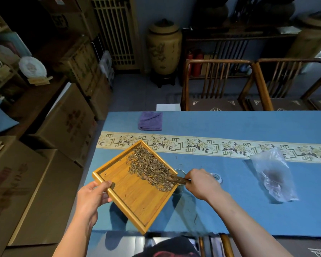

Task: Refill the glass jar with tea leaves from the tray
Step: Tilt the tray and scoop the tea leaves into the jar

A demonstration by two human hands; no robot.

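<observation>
Wooden scoop [176, 179] pinched in right hand [200, 182], fingers curled tight on handle, blade in tea leaves [148, 167] at tray corner. Left hand [93, 197] gripping tray [130, 197] left rim, thumb on top. Tray tilted, diamond-wise, right corner pointing over glass jar [179, 172] mouth, frame centre. Jar mostly hidden, touching right fingers. Scoop axis lying left-right toward jar.

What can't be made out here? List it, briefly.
Head view only:
- Glass jar: mostly hidden behind the tray corner and right hand; fill level unknown.
- Scoop: its handle is hidden inside the right hand.
- Plastic bag: contents blurred.
- Left hand: fingers hidden under the tray.
</observation>
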